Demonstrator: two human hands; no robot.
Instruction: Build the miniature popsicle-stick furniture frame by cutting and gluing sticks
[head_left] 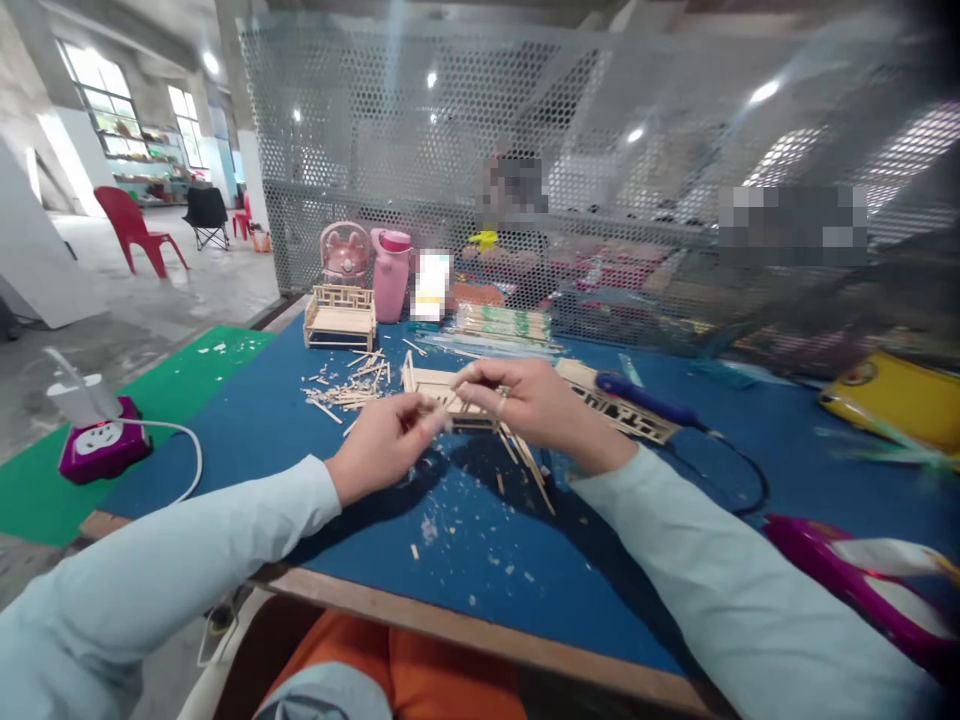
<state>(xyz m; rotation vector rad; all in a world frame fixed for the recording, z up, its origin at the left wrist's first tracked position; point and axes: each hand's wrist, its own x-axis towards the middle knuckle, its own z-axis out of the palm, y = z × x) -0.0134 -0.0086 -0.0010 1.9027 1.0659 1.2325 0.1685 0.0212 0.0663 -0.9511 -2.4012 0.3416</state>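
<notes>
My left hand [390, 440] is closed, with thumb and fingertips pinched together. To its right, my right hand [529, 400] is closed in a pinch as well. The fingertips of both hands face each other closely; what they hold is too small and blurred to make out. Just behind them on the blue table stands a small wooden stick-built piece [431, 380], partly hidden by my hands. Thin wooden sticks [536, 465] lie below my right hand. A blue-handled tool [649, 398] with a cord rests on a wooden lattice piece [581, 375] beside my right wrist.
A finished-looking miniature wooden bench [341, 318] stands at the back left, before a pink bottle [391, 280]. Loose short sticks [356, 385] are scattered left of centre. Purple power strips [105, 440] sit at both sides. A perforated metal screen [420, 130] closes the back; a yellow pouch [900, 400] lies right.
</notes>
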